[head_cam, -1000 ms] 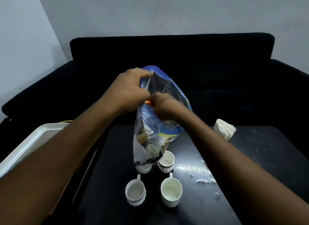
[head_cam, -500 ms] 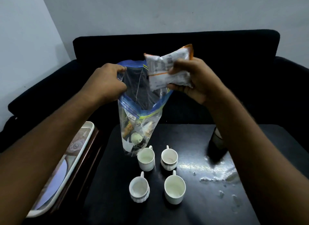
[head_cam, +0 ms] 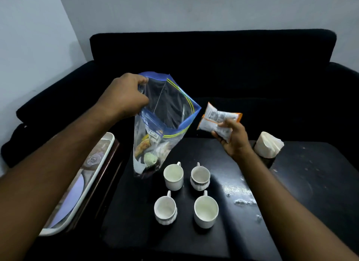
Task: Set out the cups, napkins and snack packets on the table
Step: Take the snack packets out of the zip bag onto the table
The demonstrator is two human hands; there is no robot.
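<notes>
My left hand [head_cam: 124, 97] grips the rim of a clear zip bag [head_cam: 165, 124] with a blue top, held open above the table's left side; more snack packets lie in its bottom. My right hand [head_cam: 233, 138] holds a white and orange snack packet [head_cam: 217, 121] in the air, to the right of the bag and above the table. Several white cups [head_cam: 173, 176] stand in a square group on the black table [head_cam: 301, 183]. A bundle of white napkins [head_cam: 269, 144] stands in a dark holder at the table's far right.
A white tray [head_cam: 87, 183] with a printed pattern rests on a low stand left of the table. A black sofa [head_cam: 213, 56] runs behind and around the table. White crumbs or scuffs [head_cam: 242, 201] mark the table right of the cups.
My right hand has pulled the snack packet out of the bag and carried it down and right. The left hand has kept hold of the bag's rim.
</notes>
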